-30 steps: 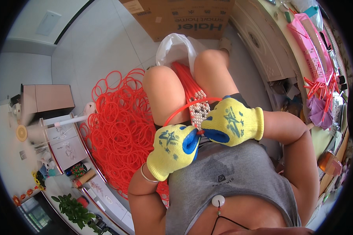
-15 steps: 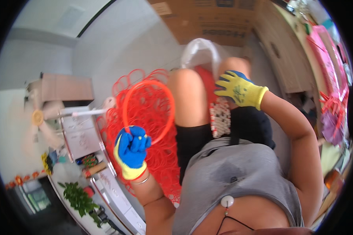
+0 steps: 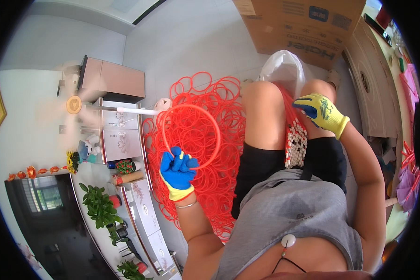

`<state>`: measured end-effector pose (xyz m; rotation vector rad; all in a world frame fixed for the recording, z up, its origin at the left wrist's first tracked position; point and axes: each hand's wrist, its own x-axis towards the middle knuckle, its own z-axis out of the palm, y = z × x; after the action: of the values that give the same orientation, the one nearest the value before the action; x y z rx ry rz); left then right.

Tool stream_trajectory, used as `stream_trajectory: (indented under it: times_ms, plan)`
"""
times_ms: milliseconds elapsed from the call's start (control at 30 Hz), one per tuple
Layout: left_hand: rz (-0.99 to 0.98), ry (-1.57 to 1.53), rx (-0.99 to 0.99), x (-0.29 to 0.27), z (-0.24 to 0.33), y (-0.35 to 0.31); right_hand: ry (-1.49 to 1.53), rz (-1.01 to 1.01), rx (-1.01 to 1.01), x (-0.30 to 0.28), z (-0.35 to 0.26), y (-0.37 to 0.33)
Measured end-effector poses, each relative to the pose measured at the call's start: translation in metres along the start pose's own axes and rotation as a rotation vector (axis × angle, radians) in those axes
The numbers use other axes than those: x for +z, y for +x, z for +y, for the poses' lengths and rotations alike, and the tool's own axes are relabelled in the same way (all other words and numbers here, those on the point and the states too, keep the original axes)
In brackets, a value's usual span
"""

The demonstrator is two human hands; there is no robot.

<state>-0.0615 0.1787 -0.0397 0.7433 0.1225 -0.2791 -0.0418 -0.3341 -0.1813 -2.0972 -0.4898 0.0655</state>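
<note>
**Red ring (image 3: 219,137) at the left hand (image 3: 178,171), tubes under the right (image 3: 321,112)**

The red ring stands just above the left hand, its lower edge meeting the curled fingers; from here I can't tell whether they pinch it or merely touch it. Behind that blue-and-yellow gloved hand, a heap of red rings (image 3: 205,198) spreads over the floor (image 3: 191,56).

Well to the right of it, the right hand, gloved likewise, has its fingers bent over a bundle of red tubes (image 3: 296,147) with pale ends, lying between the person's legs (image 3: 265,116). Whether it grips one, I can't say.

Beyond the right hand sit a white plastic bag (image 3: 285,57) and, farther off, a cardboard box (image 3: 308,28). Left of the left hand are a fan (image 3: 73,105) and a leafy plant (image 3: 98,205).
</note>
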Motion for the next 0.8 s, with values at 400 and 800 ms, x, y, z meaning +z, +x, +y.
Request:
stream_trajectory:
  times_ms: [400, 800]
  plan:
    - [-0.102, -0.156, -0.183, 0.119, -0.108, 0.043, 1.609, 0.001, 0.265, 0.013, -0.163, 0.044]
    - [-0.177, 0.087, -0.204, 0.094, -0.113, 0.038, 1.494, 0.167, 0.364, 0.006, -0.160, 0.021]
